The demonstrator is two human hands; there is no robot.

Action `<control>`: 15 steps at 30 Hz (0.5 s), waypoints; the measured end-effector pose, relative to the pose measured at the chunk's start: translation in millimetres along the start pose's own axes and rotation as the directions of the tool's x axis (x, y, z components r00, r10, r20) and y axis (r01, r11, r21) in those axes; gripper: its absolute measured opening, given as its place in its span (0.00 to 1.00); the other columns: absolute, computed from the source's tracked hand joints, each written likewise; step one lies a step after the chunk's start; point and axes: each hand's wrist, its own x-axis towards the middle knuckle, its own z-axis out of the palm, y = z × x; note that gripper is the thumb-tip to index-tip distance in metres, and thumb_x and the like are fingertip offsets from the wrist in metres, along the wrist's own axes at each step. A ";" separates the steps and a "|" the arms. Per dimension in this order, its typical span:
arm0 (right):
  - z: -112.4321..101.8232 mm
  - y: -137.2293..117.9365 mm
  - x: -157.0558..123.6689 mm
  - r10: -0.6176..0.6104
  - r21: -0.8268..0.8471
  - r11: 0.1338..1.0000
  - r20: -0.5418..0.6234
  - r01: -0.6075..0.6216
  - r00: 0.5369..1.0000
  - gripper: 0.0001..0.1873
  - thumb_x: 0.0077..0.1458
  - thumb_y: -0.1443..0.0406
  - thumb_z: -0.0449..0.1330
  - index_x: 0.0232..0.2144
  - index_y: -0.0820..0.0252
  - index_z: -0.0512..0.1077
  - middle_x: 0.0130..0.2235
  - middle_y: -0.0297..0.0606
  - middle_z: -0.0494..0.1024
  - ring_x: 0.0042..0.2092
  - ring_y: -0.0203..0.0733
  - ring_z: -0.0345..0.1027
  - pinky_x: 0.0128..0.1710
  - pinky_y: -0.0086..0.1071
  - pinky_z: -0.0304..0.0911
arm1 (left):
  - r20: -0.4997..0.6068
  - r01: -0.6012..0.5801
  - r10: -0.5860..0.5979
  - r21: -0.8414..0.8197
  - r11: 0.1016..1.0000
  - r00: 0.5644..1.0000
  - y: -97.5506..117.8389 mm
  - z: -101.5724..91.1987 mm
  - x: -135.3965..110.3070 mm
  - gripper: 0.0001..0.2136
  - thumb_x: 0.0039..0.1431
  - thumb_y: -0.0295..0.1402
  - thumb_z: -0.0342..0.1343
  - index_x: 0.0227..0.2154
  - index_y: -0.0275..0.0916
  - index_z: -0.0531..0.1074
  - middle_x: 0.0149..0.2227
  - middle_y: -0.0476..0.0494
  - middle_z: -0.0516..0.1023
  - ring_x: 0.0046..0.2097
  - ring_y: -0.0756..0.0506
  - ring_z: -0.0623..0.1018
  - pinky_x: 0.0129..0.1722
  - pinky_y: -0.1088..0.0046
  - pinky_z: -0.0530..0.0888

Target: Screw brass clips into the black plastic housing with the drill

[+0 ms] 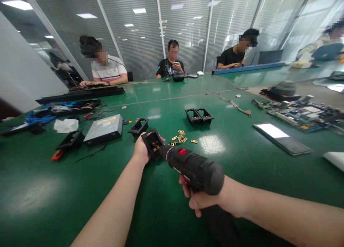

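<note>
My left hand (141,148) is closed around a black plastic housing (151,141), tilted so its open side faces me. Brass pieces show inside that housing. In my right hand (200,198) is a black cordless drill (196,164) with a red switch on top. The drill's front end reaches the housing's opening; its tip is hidden, so I cannot tell what it touches. Just beyond lie several loose brass plates (181,136) with holes. Another black housing (139,126) rests behind my left hand, and a double black housing (199,116) stands farther back.
On the left are a silver optical drive (104,129), a black tray-like part (70,141) and a white tissue (66,125). A smartphone (281,137), a circuit board (309,112) and a cord (240,109) lie on the right. Several people sit across the green table (94,196).
</note>
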 end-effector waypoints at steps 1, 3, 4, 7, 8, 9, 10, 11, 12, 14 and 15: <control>3.3 0.7 -0.3 0.014 0.068 0.998 -0.015 -0.013 1.000 0.24 0.35 0.71 0.70 0.39 0.62 0.72 0.30 0.30 0.74 0.24 0.35 0.71 0.24 0.28 0.66 | 0.001 0.005 -0.005 0.009 1.000 1.000 0.2 0.2 -0.3 0.18 0.61 0.37 0.43 0.29 0.32 0.76 0.26 0.34 0.81 0.30 0.38 0.83 0.29 0.62 0.79; 8.6 2.9 -1.0 0.016 0.164 0.986 -0.025 -0.011 1.000 0.22 0.34 0.70 0.69 0.37 0.62 0.72 0.30 0.30 0.74 0.24 0.35 0.71 0.25 0.28 0.67 | 0.008 0.008 -0.008 0.015 1.000 1.000 0.3 0.1 -0.3 0.19 0.62 0.38 0.43 0.29 0.32 0.76 0.26 0.33 0.81 0.30 0.38 0.82 0.30 0.62 0.79; 10.2 4.1 -1.4 0.008 0.200 0.980 -0.024 -0.003 1.000 0.22 0.35 0.70 0.68 0.37 0.63 0.72 0.30 0.30 0.75 0.24 0.35 0.72 0.26 0.29 0.67 | 0.010 0.006 -0.006 0.012 1.000 1.000 0.2 -0.2 0.0 0.19 0.62 0.38 0.43 0.29 0.32 0.76 0.26 0.33 0.82 0.30 0.38 0.83 0.30 0.61 0.79; 11.2 5.6 -2.3 -0.032 0.295 0.955 -0.019 0.036 0.999 0.21 0.37 0.68 0.66 0.39 0.63 0.73 0.30 0.32 0.75 0.24 0.36 0.72 0.26 0.28 0.66 | 0.007 -0.003 0.003 -0.012 1.000 1.000 -0.5 -1.8 2.2 0.19 0.62 0.38 0.43 0.29 0.32 0.77 0.26 0.34 0.81 0.31 0.37 0.83 0.31 0.61 0.79; 10.7 5.1 -2.6 -0.038 0.312 0.949 -0.020 0.042 0.999 0.21 0.37 0.68 0.66 0.39 0.63 0.73 0.30 0.32 0.75 0.24 0.35 0.73 0.27 0.28 0.66 | 0.007 -0.004 0.004 -0.018 1.000 1.000 -0.8 -2.4 3.1 0.19 0.62 0.38 0.43 0.29 0.33 0.77 0.26 0.34 0.81 0.31 0.37 0.83 0.31 0.60 0.80; 10.1 4.0 -2.7 -0.041 0.316 0.948 -0.022 0.046 0.999 0.21 0.38 0.68 0.66 0.39 0.64 0.73 0.30 0.33 0.76 0.24 0.35 0.73 0.27 0.28 0.66 | 0.009 -0.003 0.004 -0.021 1.000 1.000 -1.0 -3.0 3.9 0.19 0.61 0.38 0.43 0.29 0.33 0.77 0.26 0.34 0.81 0.31 0.37 0.83 0.31 0.60 0.80; 9.6 2.6 -2.8 -0.039 0.309 0.950 -0.025 0.045 0.999 0.21 0.38 0.67 0.66 0.39 0.64 0.73 0.30 0.33 0.76 0.24 0.36 0.73 0.27 0.28 0.65 | 0.013 -0.001 0.002 -0.022 1.000 1.000 -1.2 -3.6 4.6 0.19 0.61 0.38 0.44 0.29 0.33 0.77 0.26 0.34 0.81 0.31 0.37 0.83 0.32 0.60 0.80; 9.2 1.1 -2.8 -0.034 0.292 0.956 -0.029 0.041 0.999 0.21 0.38 0.67 0.66 0.39 0.64 0.73 0.30 0.33 0.76 0.24 0.36 0.73 0.26 0.28 0.65 | 0.017 0.001 -0.001 -0.020 1.000 1.000 -1.3 -4.1 5.2 0.19 0.61 0.38 0.44 0.29 0.32 0.77 0.26 0.34 0.81 0.31 0.37 0.83 0.32 0.60 0.80; 9.1 -0.5 -2.7 -0.025 0.270 0.962 -0.034 0.033 0.999 0.21 0.37 0.68 0.66 0.38 0.64 0.73 0.30 0.33 0.76 0.24 0.36 0.72 0.26 0.28 0.65 | 0.019 0.004 -0.003 -0.017 1.000 1.000 -1.4 -4.5 5.7 0.18 0.61 0.38 0.44 0.29 0.32 0.77 0.26 0.34 0.81 0.31 0.37 0.83 0.31 0.60 0.80; 9.3 -3.2 -2.6 -0.009 0.237 0.971 -0.045 0.019 0.999 0.21 0.35 0.68 0.66 0.38 0.64 0.73 0.30 0.32 0.76 0.23 0.36 0.72 0.25 0.28 0.65 | 0.013 0.003 -0.002 -0.018 1.000 1.000 -1.6 -4.9 6.2 0.18 0.61 0.38 0.44 0.30 0.32 0.76 0.26 0.33 0.81 0.31 0.36 0.83 0.31 0.60 0.79; 9.6 -4.1 -2.7 -0.004 0.227 0.974 -0.049 0.015 0.999 0.21 0.35 0.68 0.66 0.37 0.64 0.72 0.30 0.32 0.76 0.23 0.36 0.72 0.25 0.28 0.64 | 0.006 0.000 0.000 -0.026 1.000 1.000 -1.6 -4.9 6.2 0.18 0.61 0.38 0.44 0.30 0.32 0.76 0.26 0.34 0.81 0.31 0.36 0.83 0.30 0.60 0.79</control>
